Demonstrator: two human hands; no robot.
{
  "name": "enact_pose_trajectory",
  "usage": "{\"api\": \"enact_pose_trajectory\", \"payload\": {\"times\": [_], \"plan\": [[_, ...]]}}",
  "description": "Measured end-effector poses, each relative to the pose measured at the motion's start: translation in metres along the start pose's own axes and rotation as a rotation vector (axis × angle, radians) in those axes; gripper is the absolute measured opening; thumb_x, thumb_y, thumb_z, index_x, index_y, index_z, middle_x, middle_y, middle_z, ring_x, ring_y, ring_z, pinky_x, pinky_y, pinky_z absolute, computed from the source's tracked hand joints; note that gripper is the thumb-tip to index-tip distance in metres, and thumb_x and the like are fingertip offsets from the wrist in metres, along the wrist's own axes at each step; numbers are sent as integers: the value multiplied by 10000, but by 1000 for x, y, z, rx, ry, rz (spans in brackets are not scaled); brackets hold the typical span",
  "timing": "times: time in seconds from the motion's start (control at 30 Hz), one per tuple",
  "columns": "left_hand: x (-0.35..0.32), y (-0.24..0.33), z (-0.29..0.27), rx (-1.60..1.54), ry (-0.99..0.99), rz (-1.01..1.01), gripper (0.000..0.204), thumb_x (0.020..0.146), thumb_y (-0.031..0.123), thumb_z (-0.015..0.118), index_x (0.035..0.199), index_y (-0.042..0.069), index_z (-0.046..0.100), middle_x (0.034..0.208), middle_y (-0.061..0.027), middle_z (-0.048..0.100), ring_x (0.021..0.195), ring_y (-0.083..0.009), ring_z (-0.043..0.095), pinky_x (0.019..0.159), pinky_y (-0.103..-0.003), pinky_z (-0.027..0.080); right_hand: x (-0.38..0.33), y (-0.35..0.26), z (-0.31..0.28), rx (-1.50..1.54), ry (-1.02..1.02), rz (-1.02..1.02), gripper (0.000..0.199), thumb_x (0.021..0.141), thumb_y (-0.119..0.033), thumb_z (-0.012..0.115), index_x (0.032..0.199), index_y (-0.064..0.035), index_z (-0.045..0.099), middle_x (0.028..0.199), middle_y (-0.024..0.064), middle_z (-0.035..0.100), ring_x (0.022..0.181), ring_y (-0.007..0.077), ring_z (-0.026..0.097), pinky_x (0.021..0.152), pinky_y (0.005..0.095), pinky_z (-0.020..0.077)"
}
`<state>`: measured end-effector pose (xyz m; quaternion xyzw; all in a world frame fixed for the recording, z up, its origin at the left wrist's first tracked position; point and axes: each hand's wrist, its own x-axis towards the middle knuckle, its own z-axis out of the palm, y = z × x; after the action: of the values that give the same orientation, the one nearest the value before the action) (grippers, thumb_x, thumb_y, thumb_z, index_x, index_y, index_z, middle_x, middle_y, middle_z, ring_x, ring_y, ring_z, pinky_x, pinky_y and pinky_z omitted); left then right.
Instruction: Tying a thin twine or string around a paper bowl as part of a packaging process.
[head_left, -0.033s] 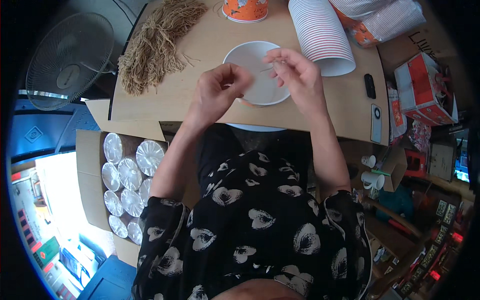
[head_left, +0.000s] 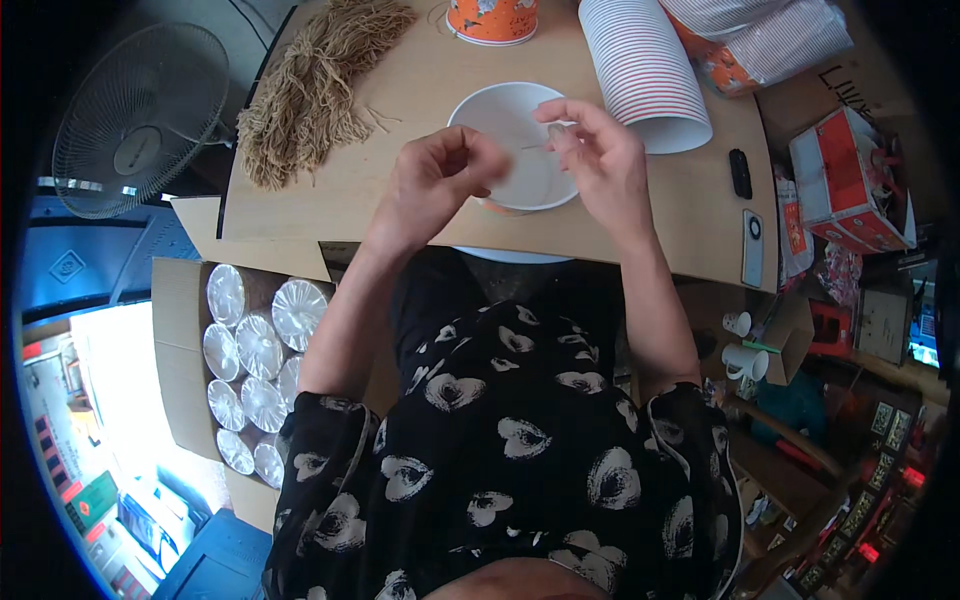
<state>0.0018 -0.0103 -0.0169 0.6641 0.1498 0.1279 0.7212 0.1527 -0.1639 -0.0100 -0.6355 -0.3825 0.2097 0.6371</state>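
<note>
Over the white paper bowl (head_left: 520, 150) on the table (head_left: 400, 110), the left hand (head_left: 440, 180) and right hand (head_left: 600, 160) each pinch an end of a thin straw-coloured strand (head_left: 535, 145), seemingly light, limp, best held by fingertips.

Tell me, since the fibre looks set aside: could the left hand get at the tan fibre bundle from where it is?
Probably yes. The left hand hovers beside the white bowl, and only bare tabletop lies between it and the tan fibre bundle to its left; nothing blocks it.
</note>
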Motion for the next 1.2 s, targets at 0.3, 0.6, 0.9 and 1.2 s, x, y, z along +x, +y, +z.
{"api": "enact_pose_trajectory", "payload": {"times": [0.3, 0.6, 0.9, 1.2], "plan": [[1, -7, 6, -290, 1, -41, 207, 949, 96, 715, 1105, -38, 696, 969, -91, 735, 878, -129, 696, 814, -255, 568, -36, -13, 24, -399, 131, -318, 173, 825, 3, 768, 976, -26, 689, 853, 75, 702, 682, 183, 662, 592, 293, 526], [-2, -8, 9, -255, -7, -28, 198, 933, 85, 724, 1094, -27, 703, 965, -89, 735, 890, -140, 698, 851, -271, 558, -35, -2, 26, -436, 136, -348, 112, 859, 14, 729, 947, -11, 664, 848, 89, 696, 714, 207, 692, 629, 303, 552], [-2, -14, 14, -288, 61, -7, 160, 919, 54, 727, 1043, -46, 713, 930, -84, 744, 859, -128, 710, 836, -267, 580, -38, -5, 29, -348, 109, -246, 72, 908, -13, 692, 955, 17, 647, 810, 59, 676, 715, 135, 668, 641, 265, 520], [-4, -18, 22, -55, 99, 149, 115, 895, 49, 746, 993, -10, 757, 890, -36, 750, 815, -78, 681, 741, -243, 579, -30, 2, 16, 163, 42, 233, 110, 931, -82, 689, 945, 26, 698, 778, 20, 645, 658, 63, 549, 618, 207, 433]]}}
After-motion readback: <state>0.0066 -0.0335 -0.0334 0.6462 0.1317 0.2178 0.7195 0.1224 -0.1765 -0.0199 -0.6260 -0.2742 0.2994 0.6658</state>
